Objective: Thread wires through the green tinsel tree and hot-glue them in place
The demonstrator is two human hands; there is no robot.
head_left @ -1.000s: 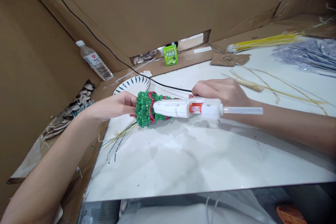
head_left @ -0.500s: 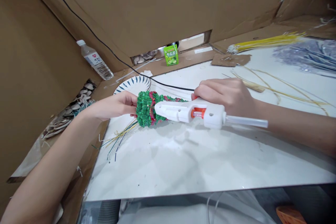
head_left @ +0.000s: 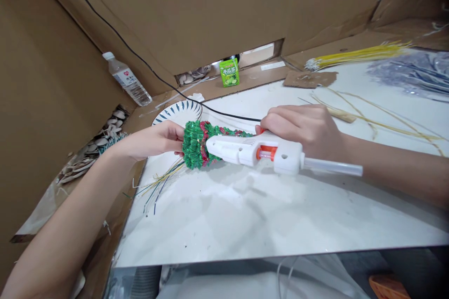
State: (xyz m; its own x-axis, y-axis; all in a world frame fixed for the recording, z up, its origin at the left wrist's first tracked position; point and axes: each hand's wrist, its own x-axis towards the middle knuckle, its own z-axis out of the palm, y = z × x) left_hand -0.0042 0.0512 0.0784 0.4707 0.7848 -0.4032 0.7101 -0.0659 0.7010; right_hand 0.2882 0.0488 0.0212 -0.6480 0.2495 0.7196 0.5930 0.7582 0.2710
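Observation:
My left hand (head_left: 163, 139) is closed on the left end of a green beaded piece (head_left: 192, 145) with red beaded bands; its fingertips are partly hidden behind the piece. Wires (head_left: 159, 182) in yellow, green and blue trail below that hand onto the white board. My right hand (head_left: 301, 126) is wrapped round the handle of a white glue gun (head_left: 242, 148) with an orange part. Its nozzle points left, in front of the beaded piece; whether they touch I cannot tell. A clear glue stick (head_left: 333, 166) sticks out of the gun's back.
Behind my left hand lies a striped paper plate (head_left: 180, 111), crossed by a black cord (head_left: 133, 53). A water bottle (head_left: 126, 79) leans at the left wall. A green packet (head_left: 229, 73) stands at the back. Yellow wires (head_left: 358, 55) and a plastic bag (head_left: 410, 72) lie at the right.
The glue gun's back end and glue stick have shifted slightly to the right and down in view. Both hands keep their holds.

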